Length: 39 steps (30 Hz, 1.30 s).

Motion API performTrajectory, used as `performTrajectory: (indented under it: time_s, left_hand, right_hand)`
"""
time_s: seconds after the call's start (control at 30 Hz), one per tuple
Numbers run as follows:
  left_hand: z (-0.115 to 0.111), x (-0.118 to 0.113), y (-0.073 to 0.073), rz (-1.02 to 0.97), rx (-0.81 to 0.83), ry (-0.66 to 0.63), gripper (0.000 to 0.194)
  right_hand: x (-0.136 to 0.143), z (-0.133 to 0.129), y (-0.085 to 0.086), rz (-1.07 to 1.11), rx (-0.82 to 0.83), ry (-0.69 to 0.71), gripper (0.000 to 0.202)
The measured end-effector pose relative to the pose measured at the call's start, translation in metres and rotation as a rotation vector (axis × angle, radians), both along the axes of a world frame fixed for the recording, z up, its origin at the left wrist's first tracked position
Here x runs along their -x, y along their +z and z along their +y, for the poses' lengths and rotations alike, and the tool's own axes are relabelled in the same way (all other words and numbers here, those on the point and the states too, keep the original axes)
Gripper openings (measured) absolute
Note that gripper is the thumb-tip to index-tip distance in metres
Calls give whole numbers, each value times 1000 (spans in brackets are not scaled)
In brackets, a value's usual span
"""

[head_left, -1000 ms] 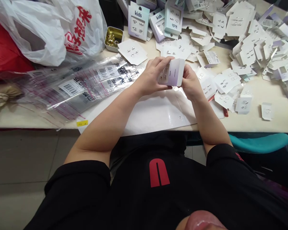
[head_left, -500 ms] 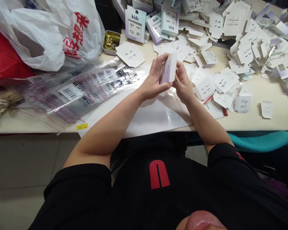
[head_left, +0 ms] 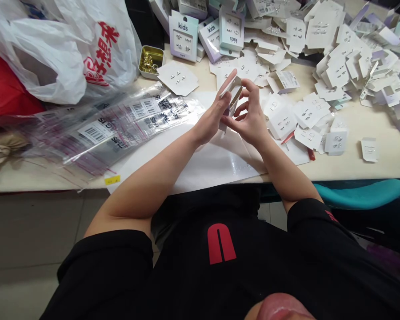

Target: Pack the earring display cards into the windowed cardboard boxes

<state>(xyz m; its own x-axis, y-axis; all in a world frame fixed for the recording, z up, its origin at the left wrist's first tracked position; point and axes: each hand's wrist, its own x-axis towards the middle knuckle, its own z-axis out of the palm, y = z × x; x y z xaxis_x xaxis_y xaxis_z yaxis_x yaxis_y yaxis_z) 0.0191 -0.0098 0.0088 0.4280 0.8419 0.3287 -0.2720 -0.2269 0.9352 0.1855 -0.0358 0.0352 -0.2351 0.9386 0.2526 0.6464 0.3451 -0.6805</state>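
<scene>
Above the white sheet (head_left: 193, 164) on the table, a small white-and-lilac cardboard box (head_left: 235, 96) is held between both hands. Its near end looks open, showing a brownish inside. My left hand (head_left: 210, 116) grips the box from the left, with one finger stretched up along its back. My right hand (head_left: 251, 113) holds it from the right, thumb at its lower edge and fingers curled around the side. The fingers cover much of the box, so its front is hidden. Just right of my right hand lie white jewelry cards (head_left: 282, 120) with small pieces on them.
Clear barcode bags (head_left: 100, 129) and a white plastic bag (head_left: 63, 49) lie left. A metal tin (head_left: 151, 61) holds gold-coloured pieces. Boxes marked "kids" (head_left: 183, 35) stand at the back. Jewelry cards (head_left: 340, 71) are heaped right, near a red-handled tool (head_left: 311, 154).
The box has turned in my hands, so an open end now shows instead of its closed white-and-lilac side. My right-hand fingers have moved around its edge. The view has shifted slightly.
</scene>
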Motion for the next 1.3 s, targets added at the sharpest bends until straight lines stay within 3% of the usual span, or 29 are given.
performTrajectory:
  time_s: [0.1, 0.27, 0.43, 0.6, 0.83, 0.97, 1.07, 1.3]
  left_hand:
    - [-4, -6, 1, -63, -16, -25, 68]
    - [-5, -14, 3, 7, 54, 102, 64]
    - [-6, -17, 3, 80, 115, 210, 66]
    - [-7, -16, 3, 137, 70, 250, 77]
    - [-1, -4, 8, 130, 39, 274, 73]
    - [-7, 11, 19, 208, -24, 168, 82]
    - [-10, 20, 26, 165, 68, 28, 89]
    - [2, 19, 22, 174, 242, 17, 62]
  right_hand:
    - [1, -2, 1, 29, -22, -26, 102]
    - [2, -1, 7, 113, -56, -15, 94]
    - [4, -3, 14, 41, -9, -27, 92]
    - [5, 1, 8, -61, -74, 13, 73]
    - [8, 1, 7, -67, -140, 69, 78]
    - [-1, 6, 7, -66, -141, 86, 74]
    - [-9, 14, 1, -42, -88, 103, 79]
    - [-11, 18, -2, -48, -147, 121, 90]
